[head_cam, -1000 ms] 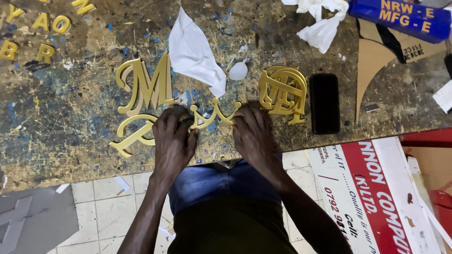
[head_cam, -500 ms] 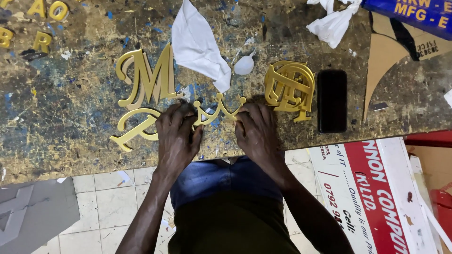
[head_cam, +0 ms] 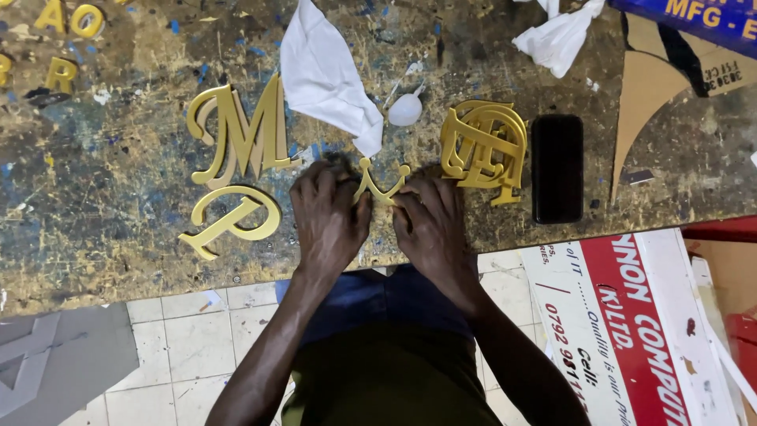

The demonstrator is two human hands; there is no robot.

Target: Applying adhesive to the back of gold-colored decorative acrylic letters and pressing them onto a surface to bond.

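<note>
Paint-flecked workbench (head_cam: 95,237); red-and-white sign (head_cam: 631,315) lower right, blue box (head_cam: 694,20) top right. Left hand (head_cam: 327,217), right hand (head_cam: 430,225) pinching small gold crown piece (head_cam: 382,185).

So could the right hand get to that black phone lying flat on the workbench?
Probably yes: the black phone lies just beyond the right hand, with only bare workbench between, though that hand now pinches a small gold crown piece.
</note>
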